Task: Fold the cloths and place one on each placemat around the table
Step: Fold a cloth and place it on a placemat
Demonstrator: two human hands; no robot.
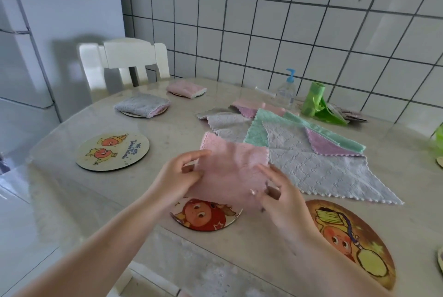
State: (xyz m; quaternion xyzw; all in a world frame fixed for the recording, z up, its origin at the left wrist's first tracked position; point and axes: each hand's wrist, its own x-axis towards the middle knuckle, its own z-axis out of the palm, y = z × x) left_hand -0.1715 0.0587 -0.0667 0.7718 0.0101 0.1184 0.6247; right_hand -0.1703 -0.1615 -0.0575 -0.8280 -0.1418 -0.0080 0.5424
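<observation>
Folding is the step now. The left hand pinches the pink cloth at its left edge. The right hand is at the right edge, too blurry to tell if it pinches. The cloth is just above the red mat. Next, I think: fold it small and lay it there.

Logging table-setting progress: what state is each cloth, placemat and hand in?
held pink cloth: partly folded, in both hands.
left hand: pinching its left edge.
right hand: holding its right side.
grey cloth: folded, on a placemat.
far pink cloth: folded, on a placemat.
cloth pile: unfolded, overlapping.
yellow placemat: bare.
red placemat: bare.
orange placemat: bare.
</observation>
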